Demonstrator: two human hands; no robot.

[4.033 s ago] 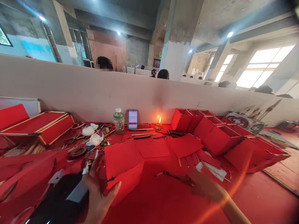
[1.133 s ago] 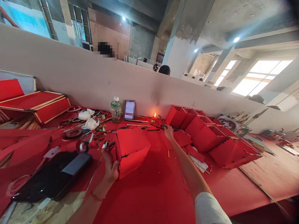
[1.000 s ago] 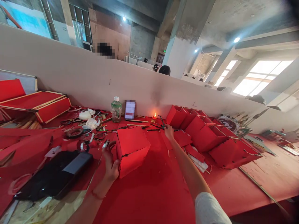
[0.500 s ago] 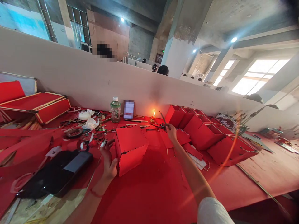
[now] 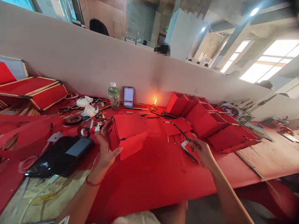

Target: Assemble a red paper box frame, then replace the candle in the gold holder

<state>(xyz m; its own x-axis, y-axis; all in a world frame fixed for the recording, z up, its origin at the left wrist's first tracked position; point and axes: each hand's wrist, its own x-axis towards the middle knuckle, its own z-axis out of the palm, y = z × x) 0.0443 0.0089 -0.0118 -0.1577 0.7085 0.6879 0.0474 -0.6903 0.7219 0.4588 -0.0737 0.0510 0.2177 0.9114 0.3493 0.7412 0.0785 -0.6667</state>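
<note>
The left hand is standing open with its fingers spread, and its thumb is reaching against the lower left corner of a closed red paper box, which is sitting on the red-covered desk just right of that hand. Well apart from it, the right hand is pinching a thin dark stick near a small white scrap and a narrow red strip. Dark seams are showing along the box's edges, so it is looking fully formed, though its far sides are hidden. Beyond the right hand, a row of open-topped red boxes is standing joined together, and they appear finished in shape. Loose flat red sheets and scattered sticks are lying in front of that row, so some pieces are seemingly still unused. Further back, a small oil lamp is burning beside a green-labelled bottle, while a roll of black tape and a black case are lying to the left.
</note>
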